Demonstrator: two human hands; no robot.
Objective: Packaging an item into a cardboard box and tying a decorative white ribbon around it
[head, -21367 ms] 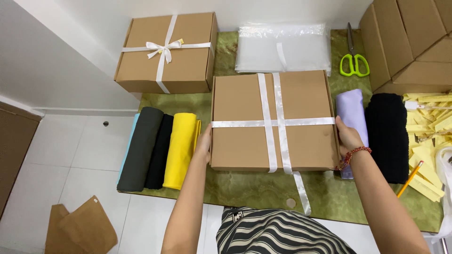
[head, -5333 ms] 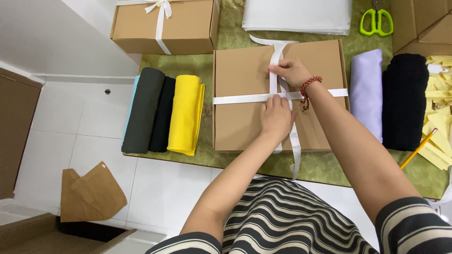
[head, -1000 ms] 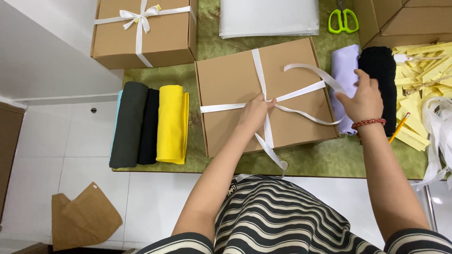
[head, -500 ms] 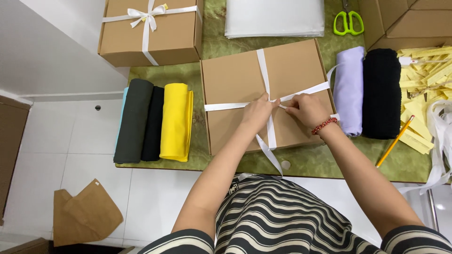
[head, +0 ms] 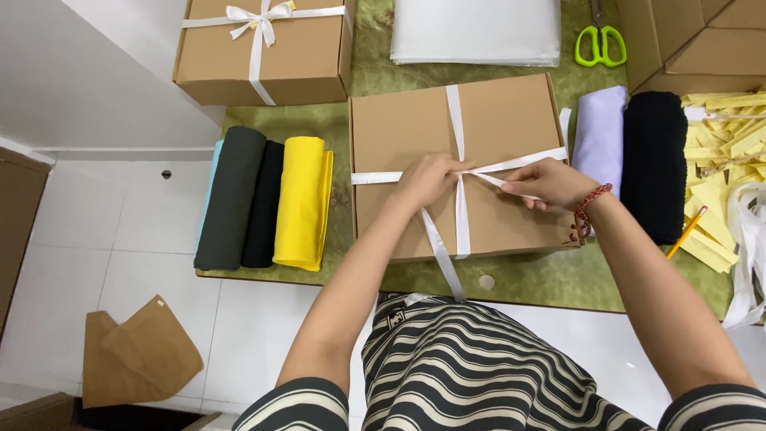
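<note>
The fingers of the left hand (head: 428,177) are curled closed and pressing down on a white ribbon (head: 460,209) at the point where its strands cross, near the middle of the lid of a flat brown cardboard box (head: 455,164). Just to the right of that crossing, the right hand (head: 549,183) pinches a strand of the same ribbon between thumb and fingertips, drawing it out taut across the lid; a red beaded bracelet (head: 589,209) circles that wrist. The ribbon runs lengthwise and crosswise over the box, and one loose end trails off the near edge toward the person's striped clothing. The box sits on a green mottled table (head: 558,279). To the left of the box lie three rolled cloths side by side: a dark grey roll (head: 231,198), a black roll (head: 263,203), and a yellow roll (head: 303,199) closest to the box. To the right of the box are a lilac roll (head: 600,137) and a black knit roll (head: 654,164), then a heap of yellow paper strips (head: 722,152) with a pencil (head: 686,231). Beyond the box lie a stack of clear plastic bags (head: 477,30) and green-handled scissors (head: 600,44). Beyond it to the left stands a second brown box (head: 263,49), already tied with a white bow.
</note>
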